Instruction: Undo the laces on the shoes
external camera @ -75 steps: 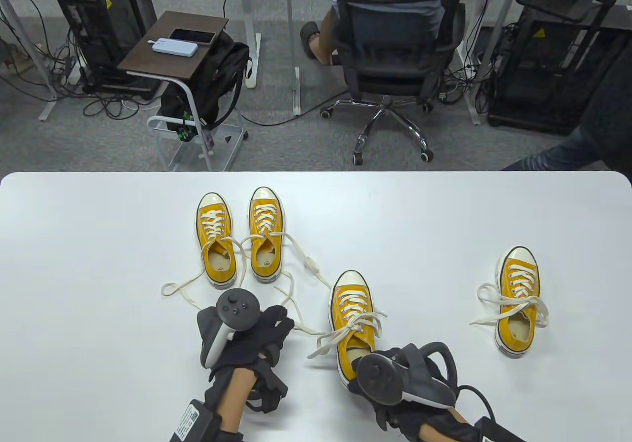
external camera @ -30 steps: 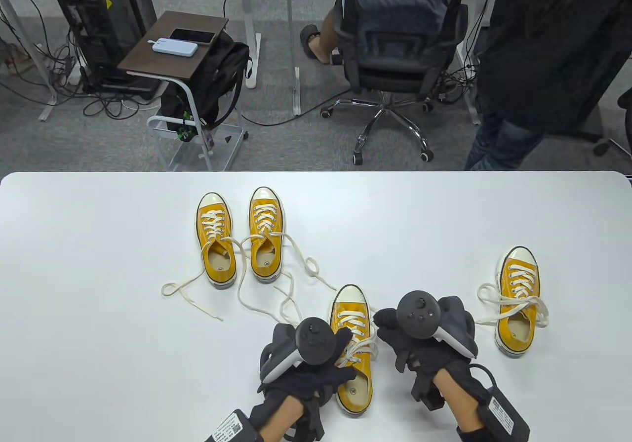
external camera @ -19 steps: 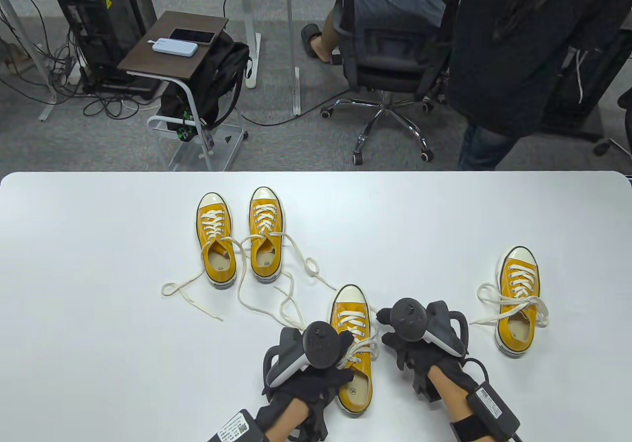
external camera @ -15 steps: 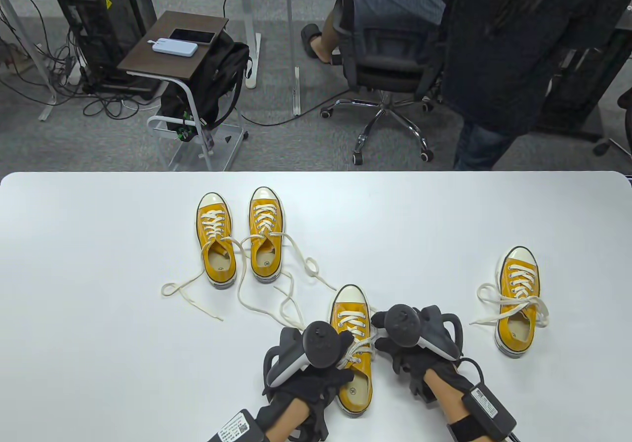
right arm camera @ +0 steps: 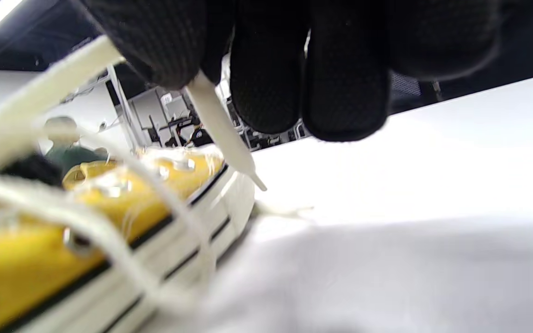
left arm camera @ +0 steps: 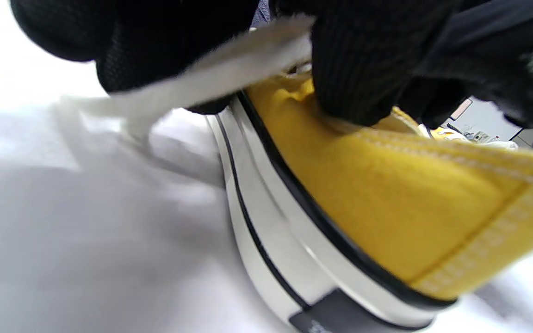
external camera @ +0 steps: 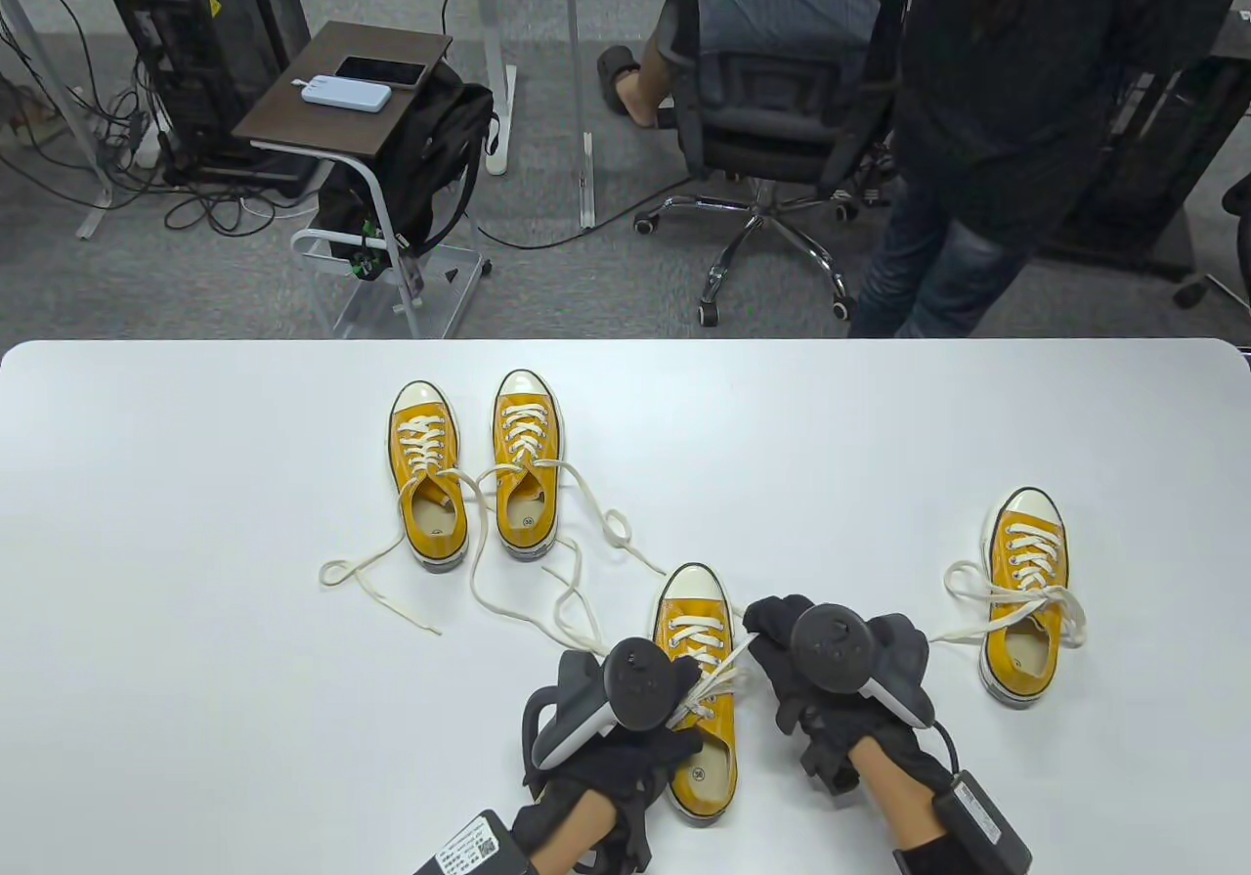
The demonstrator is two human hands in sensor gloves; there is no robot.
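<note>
Table view: four yellow shoes on the white worktop (external camera: 147,484). Two at upper centre-left, laces already loose and trailing. One at right (external camera: 1022,593), bow tied, well apart from both hands. The near shoe (external camera: 696,689) at lower centre, bow (external camera: 711,684) part-drawn, between the left hand (external camera: 611,719) and the right hand (external camera: 831,675). A lace strand running up-right from the bow toward the right hand. Risk here, as a judgement: uneven pull dragging the light shoe across the smooth worktop, or tipping it toward the stray laces at its left.

Left wrist view: left fingers (left arm camera: 359,60) clamped together over a flat lace strand (left arm camera: 211,74) at the top of the frame, pressing on the yellow canvas beside the white sole. Blurred; could slip off the flat lace.

Right wrist view: right fingers (right arm camera: 266,64) closed on a lace end (right arm camera: 222,127), its tip hanging free below, shoe at lower left. Likely trouble: pulling on a loop instead of the end, cinching the knot tight rather than freeing it.
</note>
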